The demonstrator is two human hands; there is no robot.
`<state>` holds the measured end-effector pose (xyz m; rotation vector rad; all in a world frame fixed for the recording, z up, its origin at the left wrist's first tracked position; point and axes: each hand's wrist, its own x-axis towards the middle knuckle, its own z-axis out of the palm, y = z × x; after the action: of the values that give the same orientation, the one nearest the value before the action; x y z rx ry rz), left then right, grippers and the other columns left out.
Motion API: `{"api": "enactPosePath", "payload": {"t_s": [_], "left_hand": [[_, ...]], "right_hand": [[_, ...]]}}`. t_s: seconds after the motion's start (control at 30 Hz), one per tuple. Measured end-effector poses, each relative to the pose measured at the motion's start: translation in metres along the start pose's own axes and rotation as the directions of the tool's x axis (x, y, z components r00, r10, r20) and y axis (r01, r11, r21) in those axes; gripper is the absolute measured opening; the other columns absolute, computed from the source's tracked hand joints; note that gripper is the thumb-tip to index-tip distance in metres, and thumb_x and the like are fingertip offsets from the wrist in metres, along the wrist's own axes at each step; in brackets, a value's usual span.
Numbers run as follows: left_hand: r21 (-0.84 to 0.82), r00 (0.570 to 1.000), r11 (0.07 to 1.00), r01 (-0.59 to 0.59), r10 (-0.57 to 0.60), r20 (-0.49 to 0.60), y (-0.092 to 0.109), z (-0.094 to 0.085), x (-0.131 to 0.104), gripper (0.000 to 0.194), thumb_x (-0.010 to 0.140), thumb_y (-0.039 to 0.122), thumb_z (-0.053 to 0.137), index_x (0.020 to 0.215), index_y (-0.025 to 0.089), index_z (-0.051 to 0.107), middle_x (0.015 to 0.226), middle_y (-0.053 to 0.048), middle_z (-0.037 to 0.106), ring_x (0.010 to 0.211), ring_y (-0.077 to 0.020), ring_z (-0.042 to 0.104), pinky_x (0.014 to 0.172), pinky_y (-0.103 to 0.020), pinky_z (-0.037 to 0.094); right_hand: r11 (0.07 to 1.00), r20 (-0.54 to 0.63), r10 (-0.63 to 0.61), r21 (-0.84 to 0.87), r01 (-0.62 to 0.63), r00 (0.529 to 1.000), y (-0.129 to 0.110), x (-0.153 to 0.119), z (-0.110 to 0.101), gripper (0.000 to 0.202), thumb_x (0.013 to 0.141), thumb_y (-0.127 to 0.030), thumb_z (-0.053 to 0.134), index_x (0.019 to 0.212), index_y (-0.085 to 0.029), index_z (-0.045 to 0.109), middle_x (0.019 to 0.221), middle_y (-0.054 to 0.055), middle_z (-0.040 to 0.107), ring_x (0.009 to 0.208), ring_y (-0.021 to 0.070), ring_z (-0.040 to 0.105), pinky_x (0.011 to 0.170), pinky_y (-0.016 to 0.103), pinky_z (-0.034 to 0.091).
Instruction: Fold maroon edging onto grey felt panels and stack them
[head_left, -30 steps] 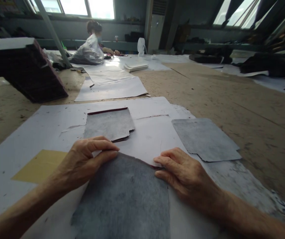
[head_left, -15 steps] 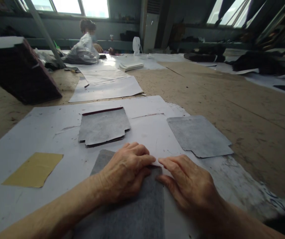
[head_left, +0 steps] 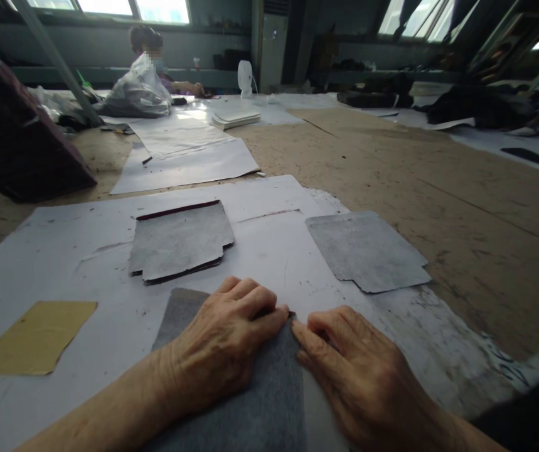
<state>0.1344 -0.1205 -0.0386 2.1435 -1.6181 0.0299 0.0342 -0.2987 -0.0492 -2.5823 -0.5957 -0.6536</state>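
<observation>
A grey, felt-like sheet of material [head_left: 269, 408] lies nearest me on white paper, its lower part running out of view. My left hand [head_left: 224, 342] rests across its top edge, closed, with thumb and forefinger pinching near the top right corner. My right hand [head_left: 356, 367] is closed too, its fingertips pressed against that same corner, where a small dark folded bit shows. Both palms are hidden. Beyond my left hand sits a small stack of notched grey pieces [head_left: 182, 245] with a dark red folded edge. One more grey piece [head_left: 373, 251] lies flat to the right.
A yellow-brown card [head_left: 34, 339] is at the left on the white paper [head_left: 109, 276]. A tall dark stack [head_left: 24, 138] leans at far left. White sheets [head_left: 189, 166] lie farther back. Across the table sit a person [head_left: 147, 41], a plastic bag [head_left: 137, 91] and a white fan [head_left: 245, 78].
My right fingertips have closed in on the sheet's top right corner, meeting my left fingers. The dark red strip seen there before is now mostly covered. The view has shifted slightly right.
</observation>
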Motion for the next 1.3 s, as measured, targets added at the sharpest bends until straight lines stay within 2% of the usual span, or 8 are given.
{"api": "enactPosePath", "payload": {"t_s": [0.17, 0.37, 0.53, 0.63, 0.9, 1.1, 1.2, 1.3], "left_hand": [[0.073, 0.996, 0.997, -0.017, 0.010, 0.087, 0.003, -0.001, 0.000, 0.034, 0.084, 0.011, 0.035, 0.114, 0.015, 0.049, 0.094, -0.006, 0.054, 0.084, -0.0193, 0.046, 0.077, -0.038, 0.037], [0.106, 0.998, 0.994, -0.042, 0.036, 0.058, 0.004, -0.001, 0.002, 0.030, 0.088, 0.015, 0.033, 0.110, 0.015, 0.052, 0.090, -0.005, 0.054, 0.080, -0.0186, 0.046, 0.074, -0.037, 0.037], [0.106, 0.998, 0.993, -0.042, 0.036, 0.059, 0.003, 0.000, 0.001, 0.028, 0.085, 0.013, 0.036, 0.106, 0.016, 0.054, 0.087, -0.004, 0.054, 0.080, -0.0185, 0.046, 0.074, -0.037, 0.038], [0.083, 0.997, 0.996, -0.038, 0.032, 0.072, 0.003, 0.000, 0.001, 0.029, 0.082, 0.012, 0.039, 0.106, 0.017, 0.054, 0.088, -0.004, 0.054, 0.080, -0.0187, 0.046, 0.074, -0.038, 0.038], [-0.011, 0.998, 0.999, -0.039, 0.038, -0.040, -0.016, -0.011, -0.012, 0.039, 0.082, 0.004, 0.040, 0.118, 0.015, 0.047, 0.097, -0.007, 0.053, 0.082, -0.0164, 0.045, 0.075, -0.034, 0.040], [0.006, 0.994, 0.994, -0.111, 0.111, -0.011, -0.033, -0.024, -0.027, 0.040, 0.080, -0.003, 0.037, 0.113, 0.015, 0.052, 0.089, -0.006, 0.053, 0.079, -0.0150, 0.044, 0.070, -0.029, 0.041], [-0.005, 0.994, 0.994, -0.112, 0.111, -0.006, -0.034, -0.025, -0.027, 0.042, 0.078, -0.004, 0.037, 0.112, 0.015, 0.052, 0.090, -0.006, 0.053, 0.081, -0.0155, 0.045, 0.072, -0.029, 0.042], [-0.003, 0.994, 0.994, -0.112, 0.112, -0.011, -0.034, -0.023, -0.026, 0.043, 0.077, -0.004, 0.037, 0.111, 0.016, 0.053, 0.091, -0.006, 0.053, 0.082, -0.0158, 0.045, 0.074, -0.030, 0.041]], "right_hand": [[0.998, -0.004, 0.052, 0.043, -0.052, 0.999, 0.002, 0.000, 0.000, 0.018, 0.080, -0.009, 0.052, 0.096, -0.010, 0.058, 0.080, 0.007, 0.055, 0.074, 0.0167, 0.048, 0.062, 0.031, 0.045], [0.981, -0.029, 0.172, 0.101, -0.168, 0.985, 0.005, 0.000, 0.000, 0.018, 0.079, -0.015, 0.056, 0.096, -0.012, 0.054, 0.084, 0.005, 0.056, 0.079, 0.0146, 0.052, 0.068, 0.027, 0.047], [0.993, 0.070, 0.091, 0.068, -0.096, 0.993, 0.007, -0.001, -0.001, 0.030, 0.082, -0.013, 0.050, 0.111, -0.008, 0.052, 0.088, 0.008, 0.055, 0.081, 0.0172, 0.050, 0.069, 0.033, 0.048], [0.998, 0.105, 0.037, 0.045, -0.042, 0.994, 0.007, 0.000, -0.002, 0.027, 0.082, -0.012, 0.049, 0.109, -0.006, 0.054, 0.086, 0.009, 0.055, 0.079, 0.0180, 0.048, 0.066, 0.034, 0.048], [0.996, 0.068, -0.038, -0.077, 0.044, 0.997, 0.002, 0.002, -0.003, 0.025, 0.084, -0.013, 0.048, 0.105, -0.005, 0.057, 0.085, 0.011, 0.058, 0.076, 0.0191, 0.049, 0.063, 0.034, 0.048], [0.979, 0.130, -0.157, -0.113, 0.172, 0.979, 0.006, 0.005, -0.006, 0.027, 0.085, -0.008, 0.043, 0.109, -0.005, 0.056, 0.119, 0.009, 0.054, 0.113, 0.0259, 0.041, 0.089, 0.040, 0.040], [0.973, 0.214, -0.212, -0.043, 0.226, 0.954, 0.008, 0.008, -0.007, 0.028, 0.085, -0.007, 0.040, 0.108, -0.004, 0.056, 0.119, 0.010, 0.053, 0.111, 0.0237, 0.043, 0.094, 0.040, 0.035], [0.967, 0.266, -0.251, 0.042, 0.250, 0.931, 0.010, 0.014, -0.009, 0.026, 0.081, -0.004, 0.038, 0.095, -0.004, 0.060, 0.115, 0.013, 0.052, 0.106, 0.0237, 0.044, 0.095, 0.042, 0.033]]}}
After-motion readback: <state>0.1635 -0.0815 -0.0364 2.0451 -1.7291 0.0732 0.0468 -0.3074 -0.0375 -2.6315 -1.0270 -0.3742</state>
